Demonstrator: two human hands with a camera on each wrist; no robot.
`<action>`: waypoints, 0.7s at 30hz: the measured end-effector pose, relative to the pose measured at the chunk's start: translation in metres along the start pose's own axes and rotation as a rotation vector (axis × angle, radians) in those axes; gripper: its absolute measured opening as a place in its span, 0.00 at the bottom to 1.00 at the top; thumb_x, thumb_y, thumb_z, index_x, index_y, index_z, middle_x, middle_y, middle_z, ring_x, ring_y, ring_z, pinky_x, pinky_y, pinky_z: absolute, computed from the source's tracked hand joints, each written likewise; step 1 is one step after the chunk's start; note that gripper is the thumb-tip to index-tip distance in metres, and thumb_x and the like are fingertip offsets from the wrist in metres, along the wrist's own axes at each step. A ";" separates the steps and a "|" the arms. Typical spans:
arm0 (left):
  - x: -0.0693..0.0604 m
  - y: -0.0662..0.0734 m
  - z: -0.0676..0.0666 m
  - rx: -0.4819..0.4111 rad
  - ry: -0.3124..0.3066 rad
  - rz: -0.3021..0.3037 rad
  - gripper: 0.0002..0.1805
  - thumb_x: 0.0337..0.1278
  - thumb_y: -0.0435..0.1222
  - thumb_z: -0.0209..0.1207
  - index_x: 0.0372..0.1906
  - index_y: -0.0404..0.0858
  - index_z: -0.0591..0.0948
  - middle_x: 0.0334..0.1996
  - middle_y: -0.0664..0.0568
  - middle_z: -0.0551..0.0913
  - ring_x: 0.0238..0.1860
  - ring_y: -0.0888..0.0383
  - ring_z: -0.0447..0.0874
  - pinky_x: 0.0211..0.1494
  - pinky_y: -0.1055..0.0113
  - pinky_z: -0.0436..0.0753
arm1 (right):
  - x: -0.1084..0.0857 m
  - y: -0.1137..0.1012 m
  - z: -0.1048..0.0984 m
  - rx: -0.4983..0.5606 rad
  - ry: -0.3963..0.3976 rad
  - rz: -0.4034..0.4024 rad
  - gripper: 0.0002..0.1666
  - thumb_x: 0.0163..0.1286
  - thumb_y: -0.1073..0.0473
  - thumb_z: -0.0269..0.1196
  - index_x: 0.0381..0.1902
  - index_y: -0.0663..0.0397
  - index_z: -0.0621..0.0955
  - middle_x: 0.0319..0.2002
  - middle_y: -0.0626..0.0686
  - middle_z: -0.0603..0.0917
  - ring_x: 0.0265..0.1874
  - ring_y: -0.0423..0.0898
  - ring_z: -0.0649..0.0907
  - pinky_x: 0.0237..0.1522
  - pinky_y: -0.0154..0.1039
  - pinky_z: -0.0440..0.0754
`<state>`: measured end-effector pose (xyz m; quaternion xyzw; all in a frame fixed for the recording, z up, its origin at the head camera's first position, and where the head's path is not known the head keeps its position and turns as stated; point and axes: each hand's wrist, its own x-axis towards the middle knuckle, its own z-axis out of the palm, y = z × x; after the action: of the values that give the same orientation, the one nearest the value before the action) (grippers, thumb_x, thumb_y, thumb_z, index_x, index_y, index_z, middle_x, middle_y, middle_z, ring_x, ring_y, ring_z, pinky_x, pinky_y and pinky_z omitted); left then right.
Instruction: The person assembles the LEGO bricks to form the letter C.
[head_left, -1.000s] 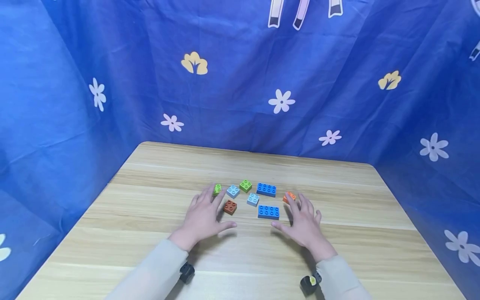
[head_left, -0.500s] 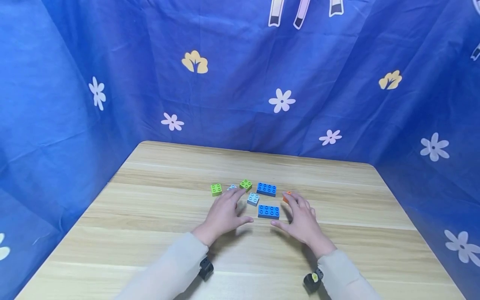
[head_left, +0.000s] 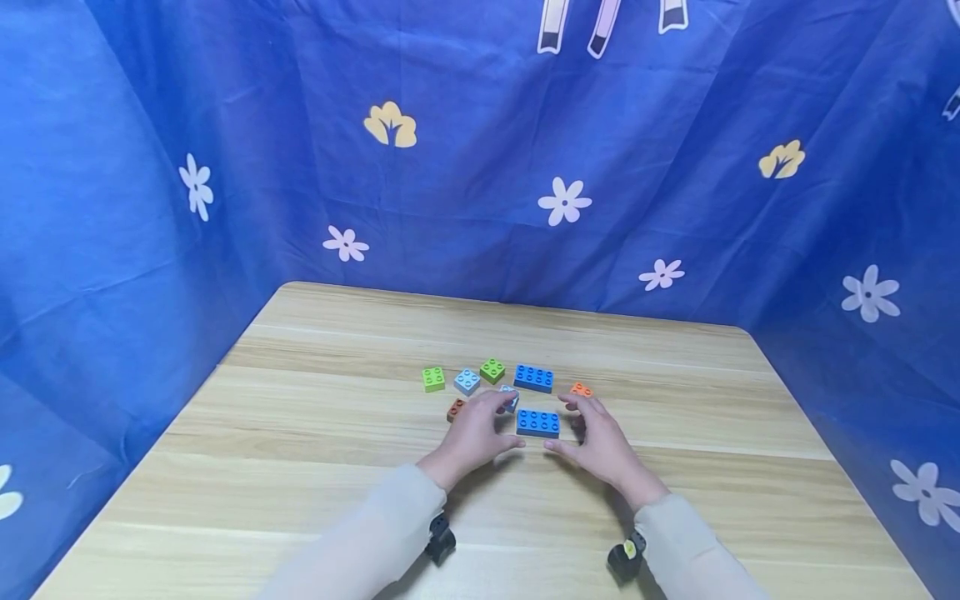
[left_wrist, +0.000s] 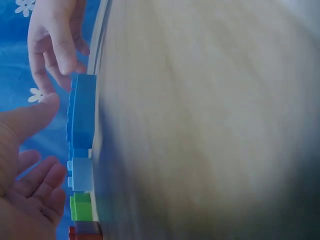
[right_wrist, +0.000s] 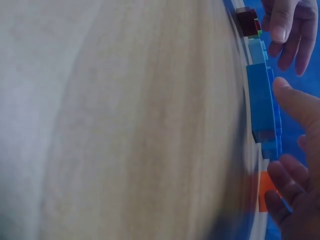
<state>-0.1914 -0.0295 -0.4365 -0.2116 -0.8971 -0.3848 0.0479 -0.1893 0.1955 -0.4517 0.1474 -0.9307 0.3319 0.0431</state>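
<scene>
A long blue building brick (head_left: 537, 423) lies flat on the table between the two hands. To its left is my left hand (head_left: 474, 432), thumb and fingers apart and holding nothing; its fingers partly cover a light blue brick (head_left: 512, 403). On the other side, my right hand (head_left: 600, 443) hovers with thumb and fingers spread around the blue brick's right end. In the left wrist view a gap shows between the left hand and the blue brick (left_wrist: 84, 110). The right wrist view likewise shows no grip on that brick (right_wrist: 261, 102).
Behind the hands sit a second long blue brick (head_left: 533, 378), two green bricks (head_left: 433, 379), another light blue brick (head_left: 467, 382) and an orange brick (head_left: 582, 389). A brown brick (head_left: 454, 409) is partly hidden by the left hand. Blue curtains surround the wooden table (head_left: 360, 333).
My left hand has moved right, from beside the left green brick, past the brown one, to the front blue brick. My right hand has drawn slightly back from the orange brick. The bricks look unmoved.
</scene>
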 end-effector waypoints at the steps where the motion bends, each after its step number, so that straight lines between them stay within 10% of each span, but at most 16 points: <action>1: 0.000 0.000 0.001 0.002 -0.002 -0.001 0.40 0.35 0.38 0.76 0.59 0.31 0.74 0.52 0.42 0.79 0.49 0.49 0.79 0.56 0.56 0.75 | 0.000 0.000 0.001 0.010 -0.003 -0.002 0.47 0.48 0.47 0.76 0.64 0.52 0.70 0.52 0.54 0.76 0.44 0.47 0.79 0.49 0.46 0.77; 21: 0.011 0.004 0.016 0.080 -0.061 -0.051 0.29 0.43 0.33 0.71 0.55 0.32 0.78 0.53 0.41 0.79 0.55 0.47 0.76 0.60 0.56 0.72 | 0.004 0.007 0.009 0.028 0.002 -0.048 0.29 0.52 0.61 0.73 0.53 0.57 0.79 0.42 0.49 0.81 0.39 0.42 0.79 0.46 0.42 0.79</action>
<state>-0.1985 -0.0114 -0.4424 -0.1981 -0.9179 -0.3432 0.0188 -0.1951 0.1942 -0.4626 0.1699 -0.9221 0.3440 0.0499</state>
